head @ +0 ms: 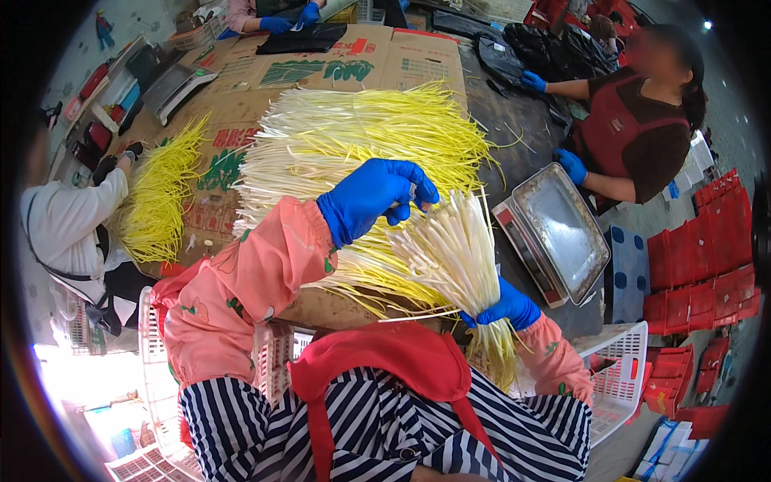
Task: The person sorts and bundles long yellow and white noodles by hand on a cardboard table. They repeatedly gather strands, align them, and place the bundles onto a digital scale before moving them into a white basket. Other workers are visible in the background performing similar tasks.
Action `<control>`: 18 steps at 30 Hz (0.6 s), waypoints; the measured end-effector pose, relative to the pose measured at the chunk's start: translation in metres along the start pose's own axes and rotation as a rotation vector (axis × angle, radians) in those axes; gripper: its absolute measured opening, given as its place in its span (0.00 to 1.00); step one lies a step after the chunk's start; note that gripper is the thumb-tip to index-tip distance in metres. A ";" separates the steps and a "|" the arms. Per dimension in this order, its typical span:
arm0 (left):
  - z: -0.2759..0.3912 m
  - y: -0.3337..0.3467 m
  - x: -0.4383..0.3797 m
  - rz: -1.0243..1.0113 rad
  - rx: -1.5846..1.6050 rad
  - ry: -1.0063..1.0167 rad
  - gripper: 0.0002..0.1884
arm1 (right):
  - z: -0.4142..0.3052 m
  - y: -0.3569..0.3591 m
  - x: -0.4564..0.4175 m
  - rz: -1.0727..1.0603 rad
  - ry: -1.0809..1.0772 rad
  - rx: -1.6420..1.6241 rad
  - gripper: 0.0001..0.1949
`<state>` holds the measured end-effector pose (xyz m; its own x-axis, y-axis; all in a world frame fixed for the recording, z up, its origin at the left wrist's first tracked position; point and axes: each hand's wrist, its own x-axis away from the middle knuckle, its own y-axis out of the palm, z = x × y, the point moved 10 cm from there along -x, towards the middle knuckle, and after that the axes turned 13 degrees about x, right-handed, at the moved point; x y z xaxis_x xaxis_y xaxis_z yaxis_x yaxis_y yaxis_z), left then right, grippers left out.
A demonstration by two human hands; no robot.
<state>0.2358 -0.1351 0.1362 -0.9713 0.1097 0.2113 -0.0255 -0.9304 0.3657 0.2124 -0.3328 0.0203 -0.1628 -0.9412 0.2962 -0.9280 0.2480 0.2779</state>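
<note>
My right hand (506, 305), in a blue glove, grips a bundle of blanched yellow chives (461, 247) around its leafy part. The bundle's white stem ends fan out up and to the left, and its yellow tips hang below the fist. One stray stalk (415, 316) sticks out leftward. Just above the white ends, my left hand (379, 196) is raised with curled fingers, also gloved in blue. Whether it pinches anything small cannot be made out. Beneath it spreads a wide heap of yellow chives (361, 129), white stems to the left and yellow leaves to the right.
Flattened printed cardboard (415, 57) covers the table. To the right stands a scale with a metal pan (557, 226), by a co-worker in a dark red apron (626, 123). Another person at left handles more chives (162, 193). A second scale (177, 90) and black bags (542, 51) lie farther back.
</note>
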 end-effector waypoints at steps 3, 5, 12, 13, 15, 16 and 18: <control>-0.011 0.014 0.002 -0.085 0.008 -0.058 0.12 | -0.002 0.001 -0.001 0.028 0.008 0.041 0.40; 0.000 0.019 0.006 -0.120 -0.233 0.094 0.11 | -0.002 -0.001 0.000 0.070 0.023 0.073 0.38; 0.011 0.031 0.012 -0.222 -0.490 0.298 0.12 | 0.002 -0.005 -0.001 0.085 0.070 0.202 0.34; 0.010 0.031 0.012 -0.226 -0.488 0.297 0.12 | 0.004 -0.006 -0.001 0.095 0.089 0.222 0.34; 0.008 0.031 0.013 -0.232 -0.513 0.287 0.12 | 0.002 -0.009 0.000 0.120 0.062 0.220 0.34; 0.006 0.031 0.014 -0.233 -0.538 0.278 0.12 | 0.003 -0.010 0.001 0.128 0.061 0.218 0.34; 0.003 0.029 0.017 -0.226 -0.580 0.276 0.10 | 0.002 -0.013 0.003 0.135 0.042 0.214 0.33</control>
<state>0.2192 -0.1594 0.1533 -0.9500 0.3018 -0.0802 -0.2830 -0.9406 -0.1878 0.2230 -0.3390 0.0156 -0.2803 -0.8914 0.3563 -0.9493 0.3125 0.0351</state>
